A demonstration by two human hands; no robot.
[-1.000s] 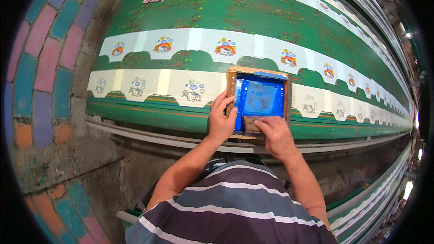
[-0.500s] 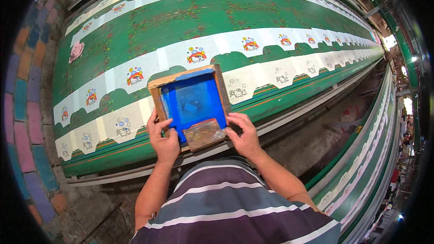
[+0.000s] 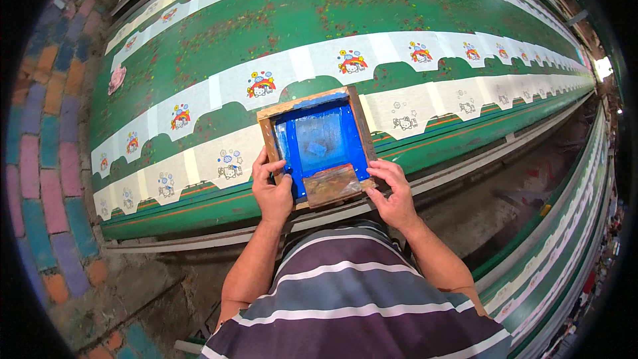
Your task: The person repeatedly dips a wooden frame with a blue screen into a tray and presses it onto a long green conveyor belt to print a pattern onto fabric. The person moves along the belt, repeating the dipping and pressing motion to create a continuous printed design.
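A wooden screen frame [image 3: 359, 119] with blue ink [image 3: 316, 139] inside is over the near cream strip of cut pieces [image 3: 399, 103], which bear outline cartoon prints, some with blue details. My left hand [image 3: 272, 193] is closed on the frame's left side near the lower corner. My right hand [image 3: 392, 193] grips the lower right corner, thumb beside a flat, stained squeegee [image 3: 331, 185] resting across the frame's lower part. The white strip just beyond [image 3: 306, 53] carries colourful rainbow cartoon prints.
The long green table [image 3: 319, 13] holds more printed strips along its far side and a crumpled pink cloth [image 3: 117, 78] at the left. A rail [image 3: 186, 246] runs along the near edge. Another table [image 3: 558, 239] is at the right, and painted bricks [image 3: 50, 193] line the left.
My right hand has moved from the squeegee to the frame's lower right corner. The frame has shifted along the strip, and the view has turned, showing more table length to the right.
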